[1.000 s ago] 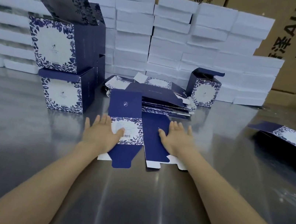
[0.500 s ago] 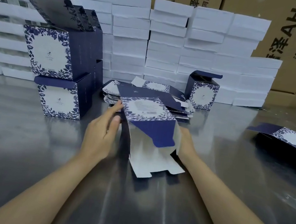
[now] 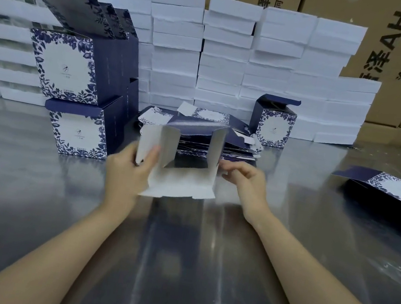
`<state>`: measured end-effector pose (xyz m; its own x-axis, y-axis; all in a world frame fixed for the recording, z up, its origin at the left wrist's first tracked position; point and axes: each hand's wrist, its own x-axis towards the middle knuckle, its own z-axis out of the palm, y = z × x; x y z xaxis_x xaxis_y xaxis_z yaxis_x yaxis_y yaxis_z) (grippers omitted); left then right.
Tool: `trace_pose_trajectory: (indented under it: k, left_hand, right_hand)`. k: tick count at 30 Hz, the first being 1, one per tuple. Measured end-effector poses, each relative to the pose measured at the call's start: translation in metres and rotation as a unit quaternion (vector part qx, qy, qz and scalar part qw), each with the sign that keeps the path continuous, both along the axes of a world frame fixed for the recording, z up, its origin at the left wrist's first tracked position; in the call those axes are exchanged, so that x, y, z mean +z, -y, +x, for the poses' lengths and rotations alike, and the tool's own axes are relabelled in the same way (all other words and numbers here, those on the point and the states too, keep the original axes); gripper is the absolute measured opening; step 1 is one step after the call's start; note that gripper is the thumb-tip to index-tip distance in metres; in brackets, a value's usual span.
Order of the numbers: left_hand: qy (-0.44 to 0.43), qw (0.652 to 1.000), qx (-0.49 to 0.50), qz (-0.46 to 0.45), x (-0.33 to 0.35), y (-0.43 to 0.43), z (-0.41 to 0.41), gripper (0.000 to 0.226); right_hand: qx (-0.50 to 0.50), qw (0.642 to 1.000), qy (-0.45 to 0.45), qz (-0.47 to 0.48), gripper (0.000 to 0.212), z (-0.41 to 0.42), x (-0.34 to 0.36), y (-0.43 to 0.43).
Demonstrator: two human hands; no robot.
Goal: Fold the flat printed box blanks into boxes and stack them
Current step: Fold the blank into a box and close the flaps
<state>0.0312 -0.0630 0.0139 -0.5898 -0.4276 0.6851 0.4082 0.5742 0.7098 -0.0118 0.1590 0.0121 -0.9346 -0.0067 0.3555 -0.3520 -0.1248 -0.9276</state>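
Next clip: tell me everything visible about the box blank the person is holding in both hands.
The box blank is thin card, white inside, dark blue outside. Partly opened into a tube whose open end faces the camera, white flaps stand left and right and one spreads toward the person. It is held over the metal table, before the pile of flat blanks. The left hand grips its left flap; curled fingers of the right hand pinch its right wall.

The blank (image 3: 178, 182) (lately flat) stands open between left hand (image 3: 125, 174) and right hand (image 3: 247, 180).
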Motion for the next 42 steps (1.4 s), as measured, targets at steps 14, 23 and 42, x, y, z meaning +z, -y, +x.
trace_pose_trajectory:
  k: [14,23,42]
  left_hand:
    - [-0.006,0.989,-0.086,0.116,0.003,0.004,0.005,0.036]
    - [0.080,0.927,-0.251,0.266,0.004,0.012,-0.004,0.037]
    - [0.067,0.889,-0.275,0.359,0.001,0.016,-0.005,0.036]
  right_hand:
    - [-0.080,0.984,-0.160,0.012,0.017,0.024,0.005,0.033]
    - [-0.183,0.965,-0.084,-0.169,0.024,0.015,0.026,0.013]
    - [-0.004,0.841,-0.223,0.493,0.097,0.009,0.003,-0.018]
